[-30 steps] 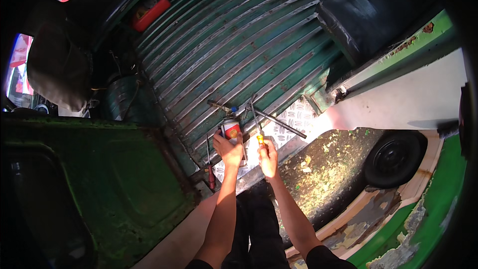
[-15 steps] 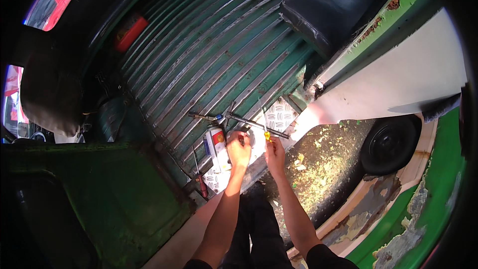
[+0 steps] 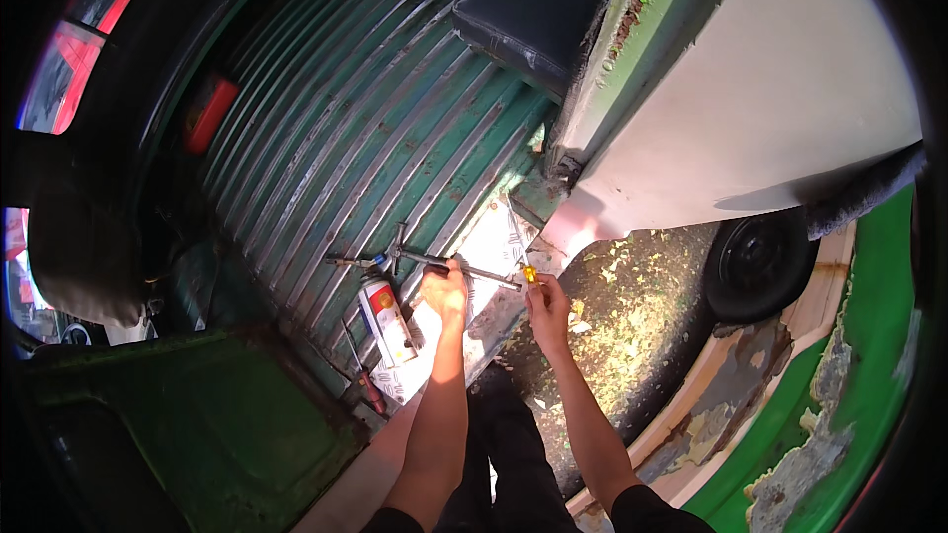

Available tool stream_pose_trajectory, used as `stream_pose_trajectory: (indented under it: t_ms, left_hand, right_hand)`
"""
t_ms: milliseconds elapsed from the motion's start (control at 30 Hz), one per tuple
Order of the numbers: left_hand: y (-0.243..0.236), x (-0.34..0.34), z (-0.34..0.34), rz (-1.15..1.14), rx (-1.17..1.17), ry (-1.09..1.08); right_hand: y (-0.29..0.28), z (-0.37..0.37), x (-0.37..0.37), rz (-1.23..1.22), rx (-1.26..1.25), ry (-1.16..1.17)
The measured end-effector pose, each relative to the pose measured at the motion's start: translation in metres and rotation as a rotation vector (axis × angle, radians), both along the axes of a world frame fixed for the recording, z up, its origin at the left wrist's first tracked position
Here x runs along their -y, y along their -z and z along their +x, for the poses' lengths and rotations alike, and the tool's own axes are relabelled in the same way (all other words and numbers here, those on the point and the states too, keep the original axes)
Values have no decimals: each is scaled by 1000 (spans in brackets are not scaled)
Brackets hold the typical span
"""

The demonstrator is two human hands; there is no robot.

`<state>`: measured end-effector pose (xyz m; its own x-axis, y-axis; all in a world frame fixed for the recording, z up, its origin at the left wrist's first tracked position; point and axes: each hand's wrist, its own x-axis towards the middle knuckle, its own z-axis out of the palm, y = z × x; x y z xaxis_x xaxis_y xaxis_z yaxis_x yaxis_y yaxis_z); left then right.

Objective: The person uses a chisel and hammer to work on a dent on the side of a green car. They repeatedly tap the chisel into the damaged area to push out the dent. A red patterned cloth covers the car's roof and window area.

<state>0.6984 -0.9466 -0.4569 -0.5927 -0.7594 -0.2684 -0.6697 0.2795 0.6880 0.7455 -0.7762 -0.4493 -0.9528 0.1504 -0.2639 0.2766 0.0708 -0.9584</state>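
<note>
My left hand (image 3: 444, 292) is closed at the bar of a metal cross wrench (image 3: 483, 274); exactly what its fingers grip is hard to make out. My right hand (image 3: 548, 313) holds a screwdriver by its yellow handle (image 3: 531, 276), shaft pointing up past the wrench's end. A white spray can with red label (image 3: 387, 320) lies left of my left hand, near a tool with a blue part (image 3: 355, 263). A red-handled screwdriver (image 3: 369, 390) is farther left, beside the bright patterned step plate (image 3: 494, 232).
A ribbed green metal floor (image 3: 326, 138) stretches ahead, with a black padded seat (image 3: 523, 15) and red object (image 3: 208, 114). A green panel (image 3: 188, 434) is lower left. Right are a white panel (image 3: 750, 89), rusty frame (image 3: 612, 49), wheel (image 3: 752, 257) and peeling green bodywork (image 3: 839, 395) above leaf-strewn ground.
My left hand has left the spray can, which now lies apart, and moved onto the wrench area. My right hand has shifted slightly right with the screwdriver. The view has turned rightward.
</note>
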Motion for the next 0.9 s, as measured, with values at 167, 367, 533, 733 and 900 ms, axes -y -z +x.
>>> stream_pose_trajectory:
  t_ms: [167,367,533,733,900]
  left_hand:
    - [10,-5,21,351,-381,-148]
    - [-29,-12,59,770,-528,-76]
    - [-109,-24,109,770,-547,193]
    - [-195,-51,185,765,-472,431]
    - [-280,-90,220,965,-431,642]
  right_hand:
    - [-17,1,-4,24,-5,-25]
    - [-52,14,-10,-27,15,0]
    - [-112,56,-24,-92,-57,49]
    - [-217,156,-54,-222,-38,205]
    - [-277,231,-106,-113,-160,371]
